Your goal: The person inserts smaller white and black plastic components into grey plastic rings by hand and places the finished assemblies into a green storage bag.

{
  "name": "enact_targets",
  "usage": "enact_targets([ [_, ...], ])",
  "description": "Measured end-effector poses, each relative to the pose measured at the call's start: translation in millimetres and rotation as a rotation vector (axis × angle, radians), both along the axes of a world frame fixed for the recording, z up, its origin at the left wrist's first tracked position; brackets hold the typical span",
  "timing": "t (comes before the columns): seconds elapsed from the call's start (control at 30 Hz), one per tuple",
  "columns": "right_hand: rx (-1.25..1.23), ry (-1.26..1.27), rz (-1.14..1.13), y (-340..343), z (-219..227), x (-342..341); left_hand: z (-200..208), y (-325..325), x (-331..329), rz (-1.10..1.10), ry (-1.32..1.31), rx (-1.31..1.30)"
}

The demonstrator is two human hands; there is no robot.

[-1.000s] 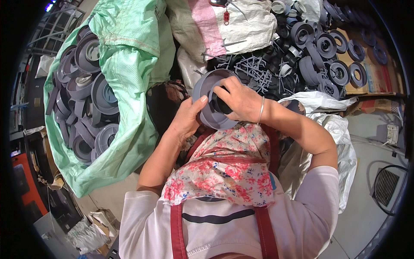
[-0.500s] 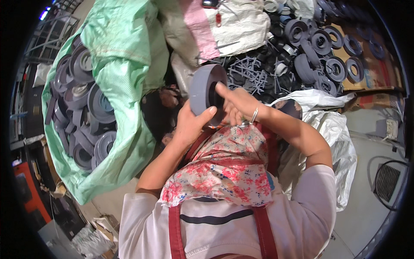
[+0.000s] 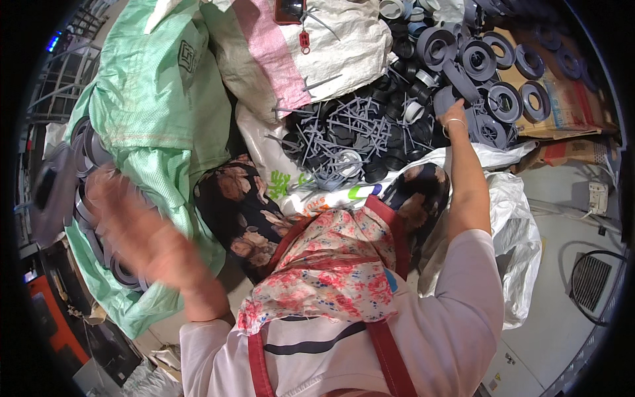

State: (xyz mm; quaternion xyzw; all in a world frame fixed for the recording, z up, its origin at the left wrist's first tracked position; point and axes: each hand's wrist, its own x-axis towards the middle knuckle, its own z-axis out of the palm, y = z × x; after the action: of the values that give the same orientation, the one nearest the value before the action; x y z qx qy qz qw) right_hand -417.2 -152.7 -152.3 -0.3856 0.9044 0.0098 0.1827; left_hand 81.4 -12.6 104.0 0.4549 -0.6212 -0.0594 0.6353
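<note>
My left hand [image 3: 135, 228] is smeared by motion over the green woven sack [image 3: 192, 99], which holds several grey plastic rings [image 3: 92, 145]. Beside its blurred fingers, at the sack's left edge, a grey plastic ring [image 3: 54, 192] is also blurred; whether they touch cannot be told. My right arm stretches forward to the pile of grey rings at the far right. There my right hand [image 3: 456, 118] has its fingers on the rim of a thick grey plastic ring [image 3: 447, 100], with most of the fingers hidden.
A heap of thin grey plastic sticks [image 3: 350, 132] and black round parts [image 3: 377, 172] lies in front of me. More rings lie on cardboard [image 3: 549, 112]. A white and pink woven sack [image 3: 331, 53] bears a phone-like object [image 3: 290, 10]. White plastic sheeting [image 3: 512, 231] hangs at the right.
Both hands have parted from the grey ring held in front of me. The left swung left over the green sack, a blurred ring beside it; the right reached out to the ring pile.
</note>
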Motion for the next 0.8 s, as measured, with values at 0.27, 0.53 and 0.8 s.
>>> enact_targets([
  [0.27, -0.340, -0.165, 0.359, 44.1, 60.6, 78.4, -122.0, -10.2, -85.2, -0.553, 0.746, 1.326],
  [0.53, -0.315, -0.894, 0.945, 105.0, 89.4, 221.3, -169.4, -14.9, -85.0, -0.434, 1.067, 1.473],
  [0.8, -0.343, 0.030, 1.361, -14.3, -20.2, 262.9, -139.8, 12.7, -51.7, -0.207, 0.708, 1.237],
])
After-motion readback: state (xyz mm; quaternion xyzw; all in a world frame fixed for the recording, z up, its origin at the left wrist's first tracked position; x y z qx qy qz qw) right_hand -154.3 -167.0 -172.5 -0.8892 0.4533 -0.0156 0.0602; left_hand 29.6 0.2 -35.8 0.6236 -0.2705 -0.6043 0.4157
